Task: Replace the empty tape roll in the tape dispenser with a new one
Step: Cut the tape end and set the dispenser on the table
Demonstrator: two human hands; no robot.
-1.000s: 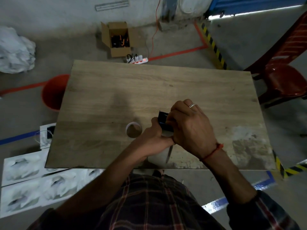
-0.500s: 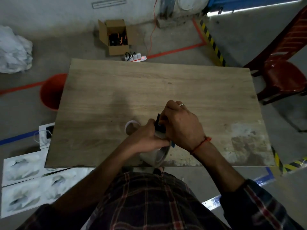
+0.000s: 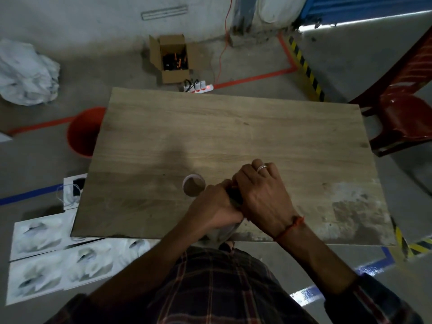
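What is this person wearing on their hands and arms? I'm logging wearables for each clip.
The right hand has a silver ring on one finger and a red thread bracelet at the wrist. The left hand shows nothing worn. Both dark plaid sleeves are pushed up, forearms bare.

A wooden table [image 3: 233,127] is filling mid-frame on grey concrete floor [image 3: 98,66]; a red plastic chair [image 3: 406,118] is sitting upper right, daylight glowing under a blue shutter [image 3: 364,5].
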